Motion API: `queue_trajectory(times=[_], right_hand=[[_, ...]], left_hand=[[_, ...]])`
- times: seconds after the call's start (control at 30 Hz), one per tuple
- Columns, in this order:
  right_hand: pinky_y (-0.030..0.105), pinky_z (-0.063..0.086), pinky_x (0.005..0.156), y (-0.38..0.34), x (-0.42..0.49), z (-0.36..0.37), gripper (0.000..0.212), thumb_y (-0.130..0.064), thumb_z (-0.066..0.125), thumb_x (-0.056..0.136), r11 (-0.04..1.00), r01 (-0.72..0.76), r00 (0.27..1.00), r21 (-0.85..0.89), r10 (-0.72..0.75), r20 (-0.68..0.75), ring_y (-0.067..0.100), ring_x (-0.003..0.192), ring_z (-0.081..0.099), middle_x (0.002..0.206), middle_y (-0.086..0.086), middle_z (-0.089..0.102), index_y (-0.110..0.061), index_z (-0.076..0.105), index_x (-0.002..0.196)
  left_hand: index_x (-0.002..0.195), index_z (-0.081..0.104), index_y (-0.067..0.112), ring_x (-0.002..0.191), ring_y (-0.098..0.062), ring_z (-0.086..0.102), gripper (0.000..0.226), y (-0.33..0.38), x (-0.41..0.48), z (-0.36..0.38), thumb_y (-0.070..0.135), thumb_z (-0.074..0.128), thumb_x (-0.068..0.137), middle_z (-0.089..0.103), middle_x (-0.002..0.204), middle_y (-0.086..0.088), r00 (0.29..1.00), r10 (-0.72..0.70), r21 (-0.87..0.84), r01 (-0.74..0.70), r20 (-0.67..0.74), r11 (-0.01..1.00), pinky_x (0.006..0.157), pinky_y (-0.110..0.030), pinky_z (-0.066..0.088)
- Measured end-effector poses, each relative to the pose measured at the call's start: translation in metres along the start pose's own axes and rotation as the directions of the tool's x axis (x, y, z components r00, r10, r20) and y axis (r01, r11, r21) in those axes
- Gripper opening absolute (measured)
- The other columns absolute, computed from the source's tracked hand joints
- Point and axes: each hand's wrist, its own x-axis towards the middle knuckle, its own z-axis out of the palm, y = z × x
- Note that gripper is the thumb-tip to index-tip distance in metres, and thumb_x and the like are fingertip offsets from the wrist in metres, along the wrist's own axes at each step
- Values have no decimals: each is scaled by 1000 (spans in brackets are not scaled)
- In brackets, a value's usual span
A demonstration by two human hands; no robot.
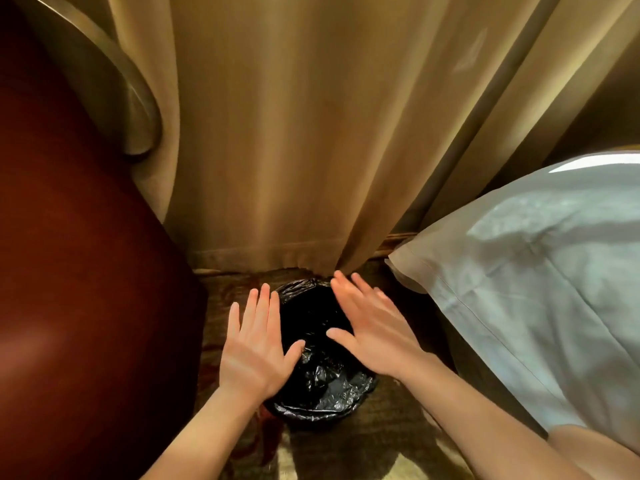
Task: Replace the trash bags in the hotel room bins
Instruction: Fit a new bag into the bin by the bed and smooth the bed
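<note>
A small round bin (313,415) stands on the carpet below me, lined with a black trash bag (329,386) whose crinkled edge folds over the rim. My left hand (254,344) hovers flat over the bin's left side, fingers straight and spread. Over the right side, my right hand (372,332) is also flat with straight fingers. Neither hand holds anything. Whether the palms touch the bag I cannot tell. The inside of the bin is dark.
A dark red-brown wooden furniture side (79,271) rises close on the left. Tan curtains (294,150) hang right behind the bin. A white pillow (536,282) on the bed overhangs on the right. Patterned carpet (381,445) lies in front.
</note>
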Motion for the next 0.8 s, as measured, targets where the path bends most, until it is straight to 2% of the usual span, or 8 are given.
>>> queue_trajectory(times=[0.07, 0.13, 0.23, 0.37, 0.5, 0.57, 0.7, 0.8], right_hand=[[44, 22, 122, 3, 11, -1, 86, -55, 52, 95, 999, -21, 996, -26, 24, 89, 12, 154, 6, 166, -15, -2, -29, 0, 158], [41, 28, 118, 7, 14, 0, 88, -50, 56, 95, 996, -85, 989, 34, 80, 121, 11, 152, 13, 166, -16, -1, -30, -1, 158], [41, 23, 120, 3, 8, 3, 90, -51, 58, 93, 984, -139, 986, 110, 126, 113, 14, 154, 6, 166, -16, -1, -32, -3, 158], [45, 13, 122, -7, 17, 1, 91, -64, 49, 92, 989, -15, 1000, -147, 13, -11, 22, 154, -2, 167, -13, -7, -28, -1, 159], [48, 20, 121, -11, 33, 5, 91, -63, 48, 92, 971, 44, 993, -235, -16, 117, 23, 154, 7, 167, -11, -5, -26, -2, 159], [47, 23, 121, -8, 35, 5, 90, -62, 49, 93, 976, 36, 995, -215, -14, 103, 21, 154, 8, 168, -9, -2, -25, -1, 159], [40, 16, 123, -4, 28, -5, 81, -58, 46, 96, 996, -17, 998, -86, 13, -54, 16, 154, 7, 167, -6, 10, -22, 11, 159], [38, 15, 124, -7, 23, -6, 76, -56, 43, 99, 998, -41, 998, -46, 39, -46, 14, 154, 6, 167, -7, 12, -23, 12, 159]], left_hand=[[150, 30, -4, 146, -37, 29, 89, 2, 3, 1, 63, 34, 91, 30, 157, -24, 999, -31, -24, 31, 14, 999, 115, -56, 31], [150, 31, -5, 146, -38, 31, 89, 3, 3, 3, 62, 34, 91, 33, 156, -24, 999, -49, -60, 50, 16, 997, 114, -55, 35], [151, 30, -3, 146, -38, 31, 87, 1, 1, 0, 60, 36, 91, 33, 156, -23, 998, -65, -98, 63, -15, 993, 113, -56, 36], [152, 33, 3, 148, -33, 29, 80, 2, 9, -7, 59, 36, 94, 32, 158, -17, 999, -7, -58, 4, -53, 998, 116, -55, 30], [149, 36, 1, 143, -32, 38, 86, 2, 12, -4, 64, 29, 92, 40, 154, -17, 995, -84, -51, 87, 55, 995, 110, -51, 39], [149, 37, 1, 144, -33, 37, 85, 3, 10, -6, 63, 29, 92, 39, 155, -18, 994, -91, -59, 94, 54, 994, 109, -52, 40], [150, 36, 3, 146, -32, 33, 79, 6, 7, -11, 58, 33, 94, 35, 157, -18, 998, -65, -71, 65, -2, 995, 114, -55, 34], [149, 38, 2, 145, -33, 34, 77, 6, 7, -13, 56, 36, 94, 36, 156, -19, 997, -66, -78, 64, -29, 995, 113, -56, 34]])
